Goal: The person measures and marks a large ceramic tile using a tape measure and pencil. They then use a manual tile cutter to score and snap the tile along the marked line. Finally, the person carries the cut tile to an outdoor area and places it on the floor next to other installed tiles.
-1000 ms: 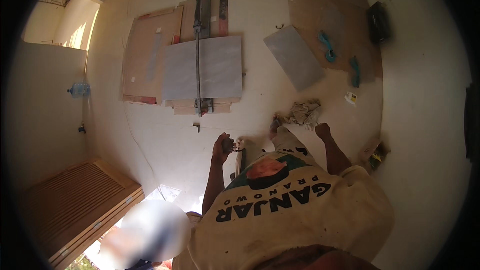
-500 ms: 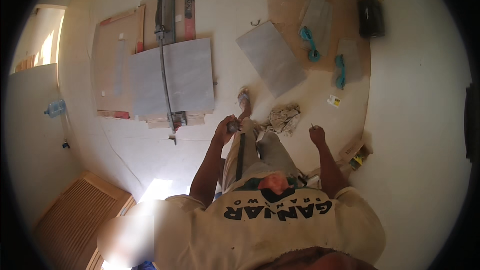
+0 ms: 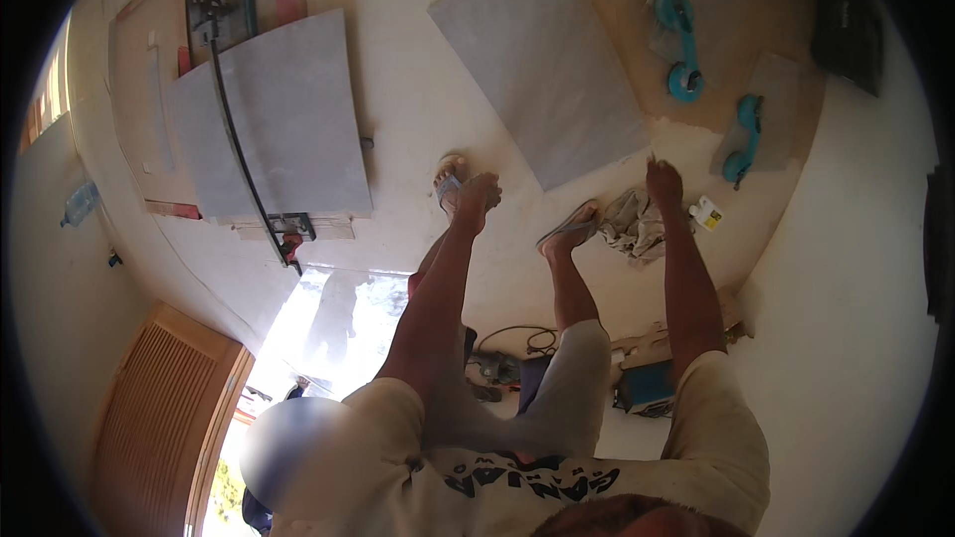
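Observation:
My left hand (image 3: 481,199) is closed in front of my sandalled left foot (image 3: 450,175); what its fingers hold is hidden. My right hand (image 3: 665,184) is closed, with the tip of a small thin thing showing above the fingers, too small to name. It hovers near the lower right corner of a grey tile (image 3: 542,70) that lies askew on the floor. Below that hand a crumpled cloth (image 3: 635,224) lies beside my right sandal (image 3: 569,226). Neither hand appears to touch the tile.
On the left a tile cutter (image 3: 231,124) spans another grey tile (image 3: 279,119). Two teal double suction lifters (image 3: 682,45) sit on tile pieces at the right, near a black case (image 3: 846,30). A small white and yellow container (image 3: 706,213) stands by the cloth. A louvred wooden door (image 3: 159,408) is behind left.
My view has moved forward toward the loose tile. Both hands reach farther out, the right one toward the tile's corner. The dark rounded thing in my left hand no longer shows clearly.

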A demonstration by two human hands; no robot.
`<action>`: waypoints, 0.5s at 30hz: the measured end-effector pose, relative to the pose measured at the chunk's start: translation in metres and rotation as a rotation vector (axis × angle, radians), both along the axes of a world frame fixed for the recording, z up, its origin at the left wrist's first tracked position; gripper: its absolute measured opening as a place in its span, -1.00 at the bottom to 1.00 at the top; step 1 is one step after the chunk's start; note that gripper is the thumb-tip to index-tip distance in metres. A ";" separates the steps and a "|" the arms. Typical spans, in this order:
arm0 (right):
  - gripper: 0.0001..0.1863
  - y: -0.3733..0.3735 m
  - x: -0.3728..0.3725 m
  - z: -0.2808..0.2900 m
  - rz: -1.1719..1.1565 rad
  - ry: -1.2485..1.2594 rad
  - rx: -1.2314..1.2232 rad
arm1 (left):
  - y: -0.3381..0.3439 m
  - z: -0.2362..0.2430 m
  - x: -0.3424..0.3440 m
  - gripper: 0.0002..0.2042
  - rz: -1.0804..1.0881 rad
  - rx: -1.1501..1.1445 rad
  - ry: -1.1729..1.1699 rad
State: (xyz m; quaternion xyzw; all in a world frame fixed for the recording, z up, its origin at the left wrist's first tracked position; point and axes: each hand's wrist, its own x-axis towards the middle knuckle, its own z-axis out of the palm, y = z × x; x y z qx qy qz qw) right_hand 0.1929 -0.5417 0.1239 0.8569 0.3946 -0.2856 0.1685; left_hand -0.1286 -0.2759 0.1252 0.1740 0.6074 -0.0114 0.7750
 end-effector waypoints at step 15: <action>-0.56 0.001 0.086 -0.221 -0.259 -0.104 0.034 | -0.055 -0.161 0.097 -0.74 -0.058 0.375 0.535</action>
